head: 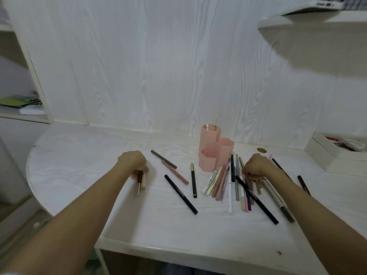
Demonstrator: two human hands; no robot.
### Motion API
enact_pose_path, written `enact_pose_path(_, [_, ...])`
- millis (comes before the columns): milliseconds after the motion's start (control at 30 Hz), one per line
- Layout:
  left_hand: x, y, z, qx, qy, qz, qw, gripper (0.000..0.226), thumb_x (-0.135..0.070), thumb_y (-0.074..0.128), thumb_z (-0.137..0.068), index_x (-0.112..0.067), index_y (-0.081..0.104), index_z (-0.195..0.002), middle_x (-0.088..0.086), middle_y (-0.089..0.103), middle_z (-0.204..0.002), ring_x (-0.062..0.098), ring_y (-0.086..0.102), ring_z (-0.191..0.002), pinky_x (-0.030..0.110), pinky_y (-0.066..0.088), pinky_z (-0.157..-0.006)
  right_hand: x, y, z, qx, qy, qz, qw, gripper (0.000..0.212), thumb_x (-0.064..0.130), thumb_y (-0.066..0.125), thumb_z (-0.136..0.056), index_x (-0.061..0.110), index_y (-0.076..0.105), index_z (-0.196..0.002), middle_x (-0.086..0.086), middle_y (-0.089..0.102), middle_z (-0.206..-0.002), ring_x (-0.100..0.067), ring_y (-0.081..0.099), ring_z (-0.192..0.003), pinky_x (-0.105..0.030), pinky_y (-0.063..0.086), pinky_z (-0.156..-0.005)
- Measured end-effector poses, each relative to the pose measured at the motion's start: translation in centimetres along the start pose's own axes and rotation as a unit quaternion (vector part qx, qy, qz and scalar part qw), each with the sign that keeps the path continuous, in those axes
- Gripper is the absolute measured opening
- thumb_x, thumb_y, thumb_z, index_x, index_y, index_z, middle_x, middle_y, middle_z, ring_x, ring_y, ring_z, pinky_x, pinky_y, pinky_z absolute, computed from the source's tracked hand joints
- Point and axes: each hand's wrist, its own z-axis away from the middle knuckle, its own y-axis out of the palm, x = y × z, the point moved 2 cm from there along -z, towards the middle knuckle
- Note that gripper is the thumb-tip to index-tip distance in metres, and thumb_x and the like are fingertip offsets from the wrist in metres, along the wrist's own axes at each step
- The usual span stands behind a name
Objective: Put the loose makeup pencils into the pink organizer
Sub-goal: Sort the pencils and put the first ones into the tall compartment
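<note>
The pink organizer [215, 149], made of three hexagonal tubes, stands on the white desk [99, 155] near the wall, with two pale pencils upright in its tallest tube. My left hand [133, 161] rests on the desk to its left, closed around two or three pencils [140, 181] that point toward me. My right hand [258, 165] is curled over the pile of loose pencils [234, 185] to the organizer's right, fingers closed on some of them. Between my hands lie a grey pencil [163, 159], a pink one [174, 172] and two black ones [193, 180] [180, 194].
A white open box [335, 153] with small items sits at the right against the wall. A gold coin-like disc [261, 150] lies behind my right hand. A wall shelf [309, 22] hangs at the upper right; open shelving [23, 108] stands at the left. The desk's front edge is close to me.
</note>
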Motion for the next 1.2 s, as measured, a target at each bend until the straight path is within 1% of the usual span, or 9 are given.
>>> enact_pose_path(167, [-3.9,1.4,-0.2,-0.005,0.070,0.013,0.997,0.026,-0.032,0.064,-0.089,-0.010,0.052,-0.094,0.005,0.066,-0.088,0.020,0.067,-0.080,0.026,0.054,-0.078,-0.6,0.3,-1.0,0.030,-0.012,-0.048,0.998,0.039,0.030,0.063,-0.087,0.011,0.043,-0.060,-0.004,0.053,-0.048,-0.016,0.048,-0.048,-0.028,0.046,-0.058])
enact_pose_path(267, [-5.4,1.6,-0.2,-0.025,0.089,0.048,0.995,0.032,-0.036,0.066,-0.087,-0.010,0.052,-0.101,0.002,0.061,-0.081,0.012,0.066,-0.059,0.018,0.049,-0.053,-1.1,0.2,-1.2,0.064,0.001,-0.037,0.997,0.040,0.037,0.066,-0.084,0.009,0.045,-0.063,-0.007,0.056,-0.059,-0.016,0.052,-0.049,-0.026,0.046,-0.051])
enact_pose_path(400, [-6.2,2.6,-1.4,-0.043,0.106,0.135,0.984,0.055,-0.040,0.071,-0.082,0.000,0.052,-0.115,0.015,0.064,-0.114,0.029,0.064,-0.103,0.032,0.051,-0.083,-1.6,0.2,-1.2,0.060,0.001,-0.003,0.998,0.037,0.038,0.065,-0.084,0.007,0.051,-0.069,-0.006,0.059,-0.063,-0.017,0.056,-0.053,-0.023,0.045,-0.048])
enact_pose_path(500, [-6.7,3.3,-2.0,0.000,0.111,0.254,0.961,0.045,-0.028,0.076,-0.080,0.005,0.058,-0.105,0.020,0.070,-0.095,0.033,0.070,-0.088,0.043,0.056,-0.086,-1.2,0.2,-1.3,0.033,-0.016,0.046,0.998,0.043,0.046,0.060,-0.086,0.006,0.048,-0.076,-0.004,0.055,-0.075,-0.022,0.058,-0.078,-0.025,0.043,-0.064])
enact_pose_path(667, [-7.0,3.3,-2.9,0.012,0.122,0.259,0.958,0.032,-0.026,0.076,-0.079,-0.001,0.059,-0.092,0.008,0.068,-0.060,0.021,0.068,-0.059,0.036,0.060,-0.073,0.0,-0.3,-1.6,0.071,0.011,0.067,0.995,0.043,0.036,0.059,-0.089,0.008,0.044,-0.061,-0.005,0.049,-0.053,-0.016,0.045,-0.046,-0.025,0.038,-0.045])
enact_pose_path(767, [-7.1,3.1,-2.7,-0.023,0.126,0.197,0.972,0.034,-0.036,0.076,-0.075,-0.009,0.054,-0.076,-0.002,0.064,-0.049,0.010,0.062,-0.043,0.016,0.049,-0.043,0.5,-0.6,-1.5,0.103,0.039,0.061,0.992,0.031,0.018,0.054,-0.091,0.005,0.045,-0.064,-0.007,0.047,-0.054,-0.017,0.041,-0.043,-0.024,0.036,-0.042])
enact_pose_path(967, [-7.4,3.1,-3.3,-0.044,0.145,0.132,0.980,0.044,-0.049,0.074,-0.073,-0.009,0.057,-0.080,0.003,0.062,-0.075,0.023,0.060,-0.074,0.029,0.049,-0.074,-0.1,-3.5,-1.3,0.121,0.042,-0.133,0.983,0.017,0.006,0.049,-0.094,-0.003,0.048,-0.080,-0.009,0.046,-0.061,-0.017,0.040,-0.045,-0.025,0.040,-0.040])
enact_pose_path(1067, [-7.5,2.8,-3.6,-0.028,0.152,0.127,0.980,0.044,-0.050,0.074,-0.073,-0.009,0.062,-0.082,0.001,0.062,-0.069,0.022,0.063,-0.071,0.032,0.055,-0.079,0.3,-6.6,-1.2,0.015,-0.044,-0.294,0.955,0.026,0.012,0.050,-0.096,-0.009,0.058,-0.110,-0.007,0.056,-0.071,-0.013,0.051,-0.058,-0.019,0.047,-0.052])
enact_pose_path(1200, [-7.7,2.5,-4.0,0.003,0.152,0.148,0.977,0.050,-0.042,0.078,-0.074,-0.002,0.067,-0.100,0.011,0.072,-0.092,0.026,0.069,-0.086,0.037,0.056,-0.089,4.2,-10.0,-0.3,-0.118,-0.181,-0.416,0.883,0.024,0.016,0.048,-0.097,-0.001,0.056,-0.112,-0.004,0.063,-0.080,-0.012,0.063,-0.071,-0.015,0.054,-0.058])
